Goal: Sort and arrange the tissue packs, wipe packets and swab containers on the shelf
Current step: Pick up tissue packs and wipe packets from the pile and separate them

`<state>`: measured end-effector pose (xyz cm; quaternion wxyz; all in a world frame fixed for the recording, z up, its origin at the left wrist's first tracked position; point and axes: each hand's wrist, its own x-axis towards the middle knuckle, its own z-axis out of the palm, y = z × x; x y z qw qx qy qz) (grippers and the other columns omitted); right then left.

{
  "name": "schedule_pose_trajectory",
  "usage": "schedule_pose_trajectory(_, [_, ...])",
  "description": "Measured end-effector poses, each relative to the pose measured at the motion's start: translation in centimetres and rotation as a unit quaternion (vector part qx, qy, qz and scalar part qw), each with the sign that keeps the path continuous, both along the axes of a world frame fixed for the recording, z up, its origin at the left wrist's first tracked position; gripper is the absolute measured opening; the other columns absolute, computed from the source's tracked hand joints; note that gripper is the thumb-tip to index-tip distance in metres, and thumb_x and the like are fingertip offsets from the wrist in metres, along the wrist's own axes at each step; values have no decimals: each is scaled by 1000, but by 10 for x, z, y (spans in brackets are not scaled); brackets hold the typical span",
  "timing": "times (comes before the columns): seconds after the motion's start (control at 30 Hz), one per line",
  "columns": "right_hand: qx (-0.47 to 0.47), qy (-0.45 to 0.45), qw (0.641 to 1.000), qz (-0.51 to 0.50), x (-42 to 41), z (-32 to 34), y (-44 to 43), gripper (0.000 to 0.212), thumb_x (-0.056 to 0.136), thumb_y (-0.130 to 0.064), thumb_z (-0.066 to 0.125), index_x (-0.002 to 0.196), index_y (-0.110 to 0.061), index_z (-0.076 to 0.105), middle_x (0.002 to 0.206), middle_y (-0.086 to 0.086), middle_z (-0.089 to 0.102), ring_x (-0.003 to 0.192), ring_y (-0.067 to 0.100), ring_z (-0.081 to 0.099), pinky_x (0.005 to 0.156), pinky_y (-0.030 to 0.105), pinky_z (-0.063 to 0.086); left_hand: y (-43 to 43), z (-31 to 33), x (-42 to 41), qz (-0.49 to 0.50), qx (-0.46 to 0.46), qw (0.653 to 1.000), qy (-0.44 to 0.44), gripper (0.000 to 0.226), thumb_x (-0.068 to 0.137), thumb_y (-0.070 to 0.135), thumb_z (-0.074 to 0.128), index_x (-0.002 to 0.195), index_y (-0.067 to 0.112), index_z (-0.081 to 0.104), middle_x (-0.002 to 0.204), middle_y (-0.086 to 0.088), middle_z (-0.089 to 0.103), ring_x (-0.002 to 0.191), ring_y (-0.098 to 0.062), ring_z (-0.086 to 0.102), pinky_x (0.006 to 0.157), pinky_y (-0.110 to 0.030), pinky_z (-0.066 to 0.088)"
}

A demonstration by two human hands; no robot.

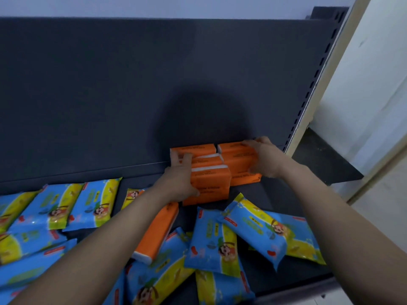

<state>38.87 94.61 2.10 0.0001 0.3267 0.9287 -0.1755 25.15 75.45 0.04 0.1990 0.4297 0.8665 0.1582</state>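
Note:
Several orange tissue packs [211,183] stand in a tight group at the back right of the dark shelf [136,172]. My left hand [179,175] presses flat against the group's left side, fingers spread over the packs. My right hand [264,157] holds the right-hand packs [240,161] from the right, fingers curled over their top edge. One more orange tissue pack [154,234] lies loose on the shelf under my left forearm. Blue and yellow wipe packets [213,241] lie scattered across the front of the shelf. No swab containers are in view.
A row of wipe packets [57,208] lies at the left. The shelf's dark back panel [132,84] rises behind the packs. A slotted upright [308,95] and a pale wall [363,84] close off the right side. The shelf's front edge [297,291] runs bottom right.

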Motion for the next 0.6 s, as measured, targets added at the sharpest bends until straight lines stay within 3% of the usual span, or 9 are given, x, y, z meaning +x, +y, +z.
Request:
schedule_pose_trajectory(0.13, [48, 8, 999, -9, 8, 12, -5, 80, 79, -16, 66, 147, -27, 24, 145, 9, 28, 124, 32, 44, 93, 34, 44, -6, 18, 3, 22, 21, 999, -16, 103, 70, 38, 78, 146, 19, 11, 145, -3, 4, 126, -24, 38, 99, -27, 36])
schedule_pose_trajectory(0.27, [80, 132, 988, 26, 9, 26, -19, 52, 84, -16, 60, 135, -16, 47, 134, 9, 50, 121, 26, 48, 96, 32, 40, -16, 32, 6, 50, 79, 996, 2, 85, 74, 33, 75, 141, 17, 27, 136, -3, 22, 114, -22, 48, 96, -31, 44])
schedule_pose_trajectory(0.43, [14, 210, 972, 102, 2, 29, -53, 23, 88, -17, 60, 110, -15, 65, 104, -1, 67, 98, 13, 59, 79, 18, 41, -41, 40, 6, 106, 170, 980, 15, 49, 75, 29, 76, 118, 19, 55, 107, -1, 55, 94, -18, 57, 83, -31, 48])
schedule_pose_trajectory(0.53, [-17, 219, 966, 135, -3, 30, -73, 15, 87, -18, 63, 101, -15, 68, 90, -4, 65, 85, 7, 57, 67, 11, 40, -58, 41, 2, 126, 174, 977, 6, 28, 76, 25, 75, 99, 17, 62, 88, -1, 62, 81, -17, 59, 73, -29, 46])
schedule_pose_trajectory(0.6, [-30, 215, 964, 154, -5, 30, -84, 13, 86, -18, 65, 98, -16, 68, 86, -6, 63, 81, 6, 56, 68, 9, 41, -69, 37, -2, 133, 157, 979, -10, 25, 76, 24, 75, 96, 16, 63, 84, -1, 64, 76, -16, 57, 69, -26, 43])
